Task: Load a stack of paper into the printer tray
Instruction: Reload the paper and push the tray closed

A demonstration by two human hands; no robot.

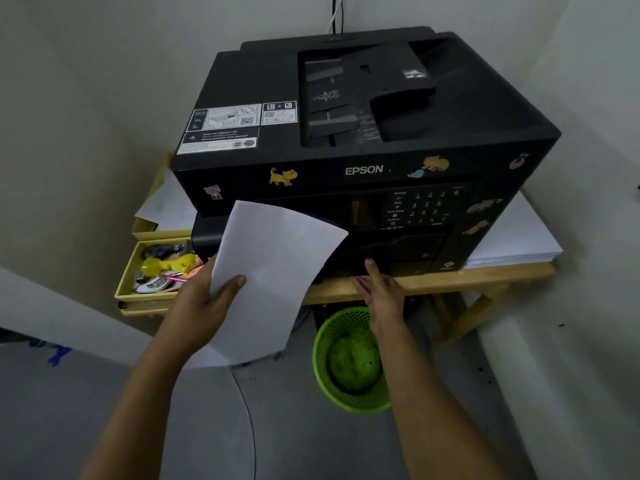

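My left hand (204,299) has a closed grip on the paper (273,271), held up in front of the printer (363,133) — nothing loaded yet. My right hand (377,289), its grip released, touches the tray front (398,251) — opening and loading remain.

Black printer (346,109) with white "EPSON" lettering, dotted with cat stickers (283,176) in yellow, orange and purple; plain white paper (277,271) in front; pale wooden tabletop (485,275); bright green mesh bin (349,358) below; a yellow tray (128,282) with yellow and pink bits; grey floor (519,375), off-white walls (86,98)
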